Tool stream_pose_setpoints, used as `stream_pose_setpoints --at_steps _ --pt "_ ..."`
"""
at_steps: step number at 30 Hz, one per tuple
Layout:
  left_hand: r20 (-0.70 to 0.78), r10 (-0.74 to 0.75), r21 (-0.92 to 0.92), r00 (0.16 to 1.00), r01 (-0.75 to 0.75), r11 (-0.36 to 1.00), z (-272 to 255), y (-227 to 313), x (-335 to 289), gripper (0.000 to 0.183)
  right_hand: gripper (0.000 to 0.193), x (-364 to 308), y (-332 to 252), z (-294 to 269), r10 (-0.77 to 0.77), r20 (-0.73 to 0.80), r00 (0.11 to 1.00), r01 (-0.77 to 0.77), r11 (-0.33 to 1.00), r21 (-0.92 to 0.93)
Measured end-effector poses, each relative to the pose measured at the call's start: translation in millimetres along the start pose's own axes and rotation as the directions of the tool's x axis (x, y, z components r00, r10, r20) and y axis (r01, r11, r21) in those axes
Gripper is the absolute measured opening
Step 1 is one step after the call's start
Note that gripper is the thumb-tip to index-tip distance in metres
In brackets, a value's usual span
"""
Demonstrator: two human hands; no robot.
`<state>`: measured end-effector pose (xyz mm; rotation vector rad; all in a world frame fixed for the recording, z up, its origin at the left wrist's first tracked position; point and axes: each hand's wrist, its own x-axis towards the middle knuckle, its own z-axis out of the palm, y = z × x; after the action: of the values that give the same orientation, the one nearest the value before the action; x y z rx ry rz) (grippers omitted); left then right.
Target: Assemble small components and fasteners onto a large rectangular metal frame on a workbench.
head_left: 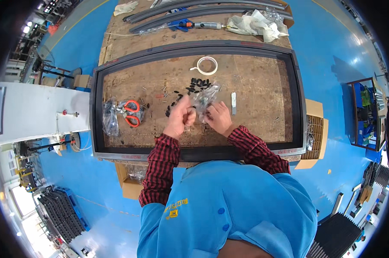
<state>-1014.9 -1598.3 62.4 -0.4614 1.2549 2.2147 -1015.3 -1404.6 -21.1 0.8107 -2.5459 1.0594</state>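
Over the wooden bench top, inside a dark grey rectangular frame (194, 46), my right hand (220, 119) grips a see-through plastic bag (206, 97) by its lower end. Small pieces show inside the bag, too blurred to name. My left hand (179, 118) is just left of the bag, fingers curled in; whatever they pinch is hidden. Beyond both hands lies a pile of small black parts (198, 84), with more scattered near my left hand. A flat pale metal strip (233, 103) rests to the right of the bag.
Inside the frame are a roll of white tape (207, 66), red-handled scissors (132, 113) and another plastic bag (111, 120). Behind it lie long grey strips (194, 15), a powered screwdriver (205, 25) and crumpled white cloth (259, 26). An open cardboard box (317, 133) stands at the right.
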Motion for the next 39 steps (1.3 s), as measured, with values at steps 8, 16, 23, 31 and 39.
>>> stream_pose_setpoints --at_steps 8,16,23,31,39 --pt "-0.026 0.374 0.355 0.927 -0.341 0.870 2 -29 33 0.016 0.022 22 -30 5 0.007 -0.005 1.000 -0.007 0.996 0.088" --pt "-0.204 0.074 -0.185 0.976 -0.113 0.976 6 -39 23 0.012 0.025 5 -20 -51 -0.121 -0.018 0.992 0.121 0.955 0.272" --pt "-0.275 0.078 -0.357 0.958 -0.177 0.917 4 -74 44 0.015 0.039 4 77 -76 0.019 0.268 0.963 0.092 0.914 -0.395" --pt "-0.424 0.130 -0.214 0.896 -0.239 0.947 -10 -112 71 0.021 0.026 -10 140 -111 0.011 0.573 0.820 0.199 0.932 -0.303" --pt "-0.444 0.404 0.411 0.800 -0.219 0.885 19 -94 53 0.025 0.027 -40 66 -144 0.279 0.514 0.811 -0.227 0.960 -0.164"
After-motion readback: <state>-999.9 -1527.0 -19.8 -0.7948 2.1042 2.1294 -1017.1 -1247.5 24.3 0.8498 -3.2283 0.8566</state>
